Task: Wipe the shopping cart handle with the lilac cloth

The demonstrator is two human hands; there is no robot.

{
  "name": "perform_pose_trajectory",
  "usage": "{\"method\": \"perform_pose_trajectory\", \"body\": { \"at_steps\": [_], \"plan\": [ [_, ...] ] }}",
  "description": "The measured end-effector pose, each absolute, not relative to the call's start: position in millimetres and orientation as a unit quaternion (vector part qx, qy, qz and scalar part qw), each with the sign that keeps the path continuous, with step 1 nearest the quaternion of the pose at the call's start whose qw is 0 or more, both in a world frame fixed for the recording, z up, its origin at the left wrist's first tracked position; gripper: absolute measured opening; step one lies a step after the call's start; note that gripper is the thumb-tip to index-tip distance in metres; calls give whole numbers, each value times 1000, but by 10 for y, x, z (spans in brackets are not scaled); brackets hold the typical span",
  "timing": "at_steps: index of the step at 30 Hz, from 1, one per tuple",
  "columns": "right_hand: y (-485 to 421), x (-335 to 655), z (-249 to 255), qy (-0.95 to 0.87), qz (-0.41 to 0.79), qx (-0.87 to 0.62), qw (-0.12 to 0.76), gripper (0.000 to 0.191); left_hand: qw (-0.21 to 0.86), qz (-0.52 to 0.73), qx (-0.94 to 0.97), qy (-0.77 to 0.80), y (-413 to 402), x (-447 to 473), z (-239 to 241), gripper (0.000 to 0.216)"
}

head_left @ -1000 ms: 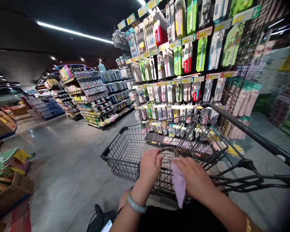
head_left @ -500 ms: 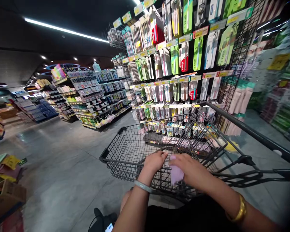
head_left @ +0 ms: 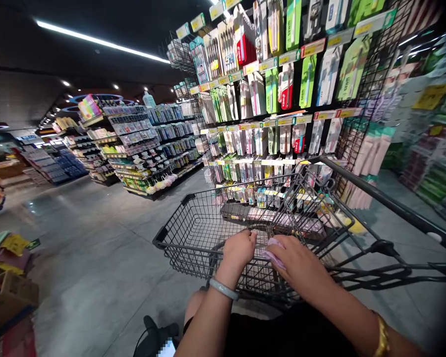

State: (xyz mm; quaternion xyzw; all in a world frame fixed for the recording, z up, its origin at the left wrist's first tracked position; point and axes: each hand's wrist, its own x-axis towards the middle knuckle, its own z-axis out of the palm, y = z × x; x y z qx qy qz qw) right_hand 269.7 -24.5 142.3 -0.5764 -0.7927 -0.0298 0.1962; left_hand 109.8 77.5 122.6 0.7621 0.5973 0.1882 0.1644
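Observation:
A black wire shopping cart (head_left: pixel 191 248) stands right in front of me. My left hand (head_left: pixel 240 249), with a pale bangle at its wrist, is closed at the near rim of the basket, its fingers curled over and mostly hidden. To its right, my right hand (head_left: pixel 295 258) is closed around a lilac cloth (head_left: pixel 275 250). Folds of the cloth show between thumb and fingers, just above the same rim. The two hands are a short way apart.
A rack of packaged toothbrushes (head_left: pixel 271 89) rises behind the cart. The cart's handle (head_left: pixel 386 198) runs along the right. Cardboard boxes (head_left: pixel 13 302) sit on the floor at left, and more stocked shelves (head_left: pixel 134 139) stand farther back.
The lilac cloth hung down below my right hand; now it is bunched up within the fingers. My right hand has shifted slightly to the right. My left hand has stayed at the rim.

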Motion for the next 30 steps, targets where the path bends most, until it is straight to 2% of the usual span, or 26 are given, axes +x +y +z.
{"method": "perform_pose_trajectory", "body": {
  "at_steps": [5,8,14,17,20,23,26,30],
  "plan": [
    [-247,2492,1256,-768,-126,-574,255,18,95,109,790,596,737,1130,1282,64],
    [-212,2545,1236,-781,-113,-559,253,18,99,52,797,594,760,1109,1336,68],
    [-553,3193,1233,-769,-140,-573,247,23,125,60,813,565,760,1087,1332,74],
    [-510,3132,1210,-740,-155,-604,252,22,122,61,817,561,752,1118,1318,76],
    [-279,2741,1211,-746,-132,-600,257,21,125,46,816,563,772,1124,1324,75],
    [-143,2505,1232,-797,-115,-534,258,19,133,25,809,572,813,1094,1342,67],
    [-293,2694,1196,-817,-119,-489,283,22,131,20,805,578,843,1069,1350,62],
    [-640,3100,1046,-757,-171,-533,338,25,127,24,803,581,835,1078,1344,61]
  ]
}}
